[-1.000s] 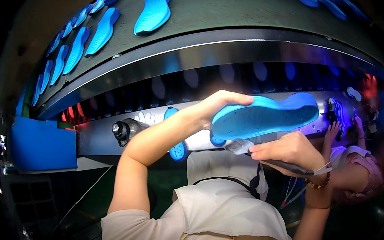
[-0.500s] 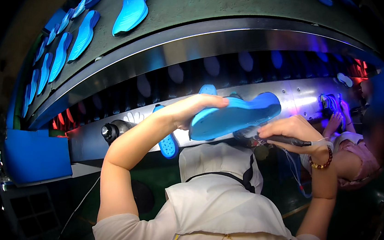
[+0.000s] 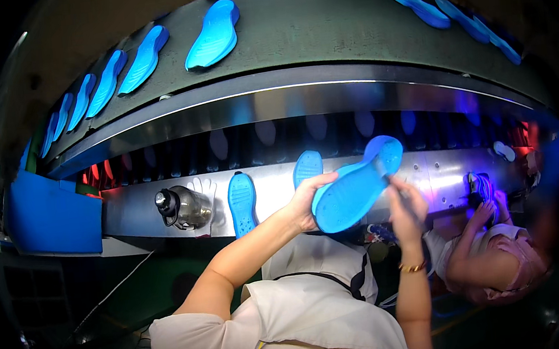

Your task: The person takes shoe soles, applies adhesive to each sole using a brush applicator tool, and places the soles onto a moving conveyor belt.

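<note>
Above the steel ledge [image 3: 274, 188], mid-frame, the up-right-slanting blue sole [image 3: 349, 199] was gripped lower-left by the left hand [image 3: 307, 202], the brush [image 3: 382, 167] by the right hand [image 3: 406, 211].

Blue sole [image 3: 349, 197]: bright, shoe-shaped, rounded at both ends, slimmer at the waist.
Sole's pose: tilted, held up over the table's [image 3: 427, 175] near edge, broad end low and left, narrow end high and right.
Brush [image 3: 382, 168]: dark-handled, blurred; its greyish head overlaps the sole's narrow part, contact unclear.
</note>
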Available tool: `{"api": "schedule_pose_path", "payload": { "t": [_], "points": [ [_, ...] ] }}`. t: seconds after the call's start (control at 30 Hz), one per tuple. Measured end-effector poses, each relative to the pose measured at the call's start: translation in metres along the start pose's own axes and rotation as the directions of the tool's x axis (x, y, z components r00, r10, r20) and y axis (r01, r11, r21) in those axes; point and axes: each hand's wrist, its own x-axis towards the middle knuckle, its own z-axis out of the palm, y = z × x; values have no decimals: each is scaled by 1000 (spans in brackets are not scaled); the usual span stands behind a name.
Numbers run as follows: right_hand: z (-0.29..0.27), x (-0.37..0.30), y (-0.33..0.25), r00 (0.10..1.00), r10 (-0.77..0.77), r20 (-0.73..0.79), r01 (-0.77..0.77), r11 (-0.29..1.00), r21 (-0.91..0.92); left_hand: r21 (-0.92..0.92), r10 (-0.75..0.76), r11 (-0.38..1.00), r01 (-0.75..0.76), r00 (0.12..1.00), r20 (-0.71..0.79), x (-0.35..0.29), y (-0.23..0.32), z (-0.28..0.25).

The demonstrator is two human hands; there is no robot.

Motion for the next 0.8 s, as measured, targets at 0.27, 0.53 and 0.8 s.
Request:
{"api": "schedule_pose_path", "payload": {
  "t": [0.27,0.53,0.8],
  "points": [
    [-40,-27,28,995,-30,92,-53,623,780,174,604,751,-636,770,207,-17,75,69],
    [-19,-20,30,980,97,175,-189,736,650,-489,685,544,-682,697,-211,73,162,107],
    [-47,-29,58,978,183,95,-204,780,592,794,592,393,-465,788,169,215,126,207]
  ]
}}
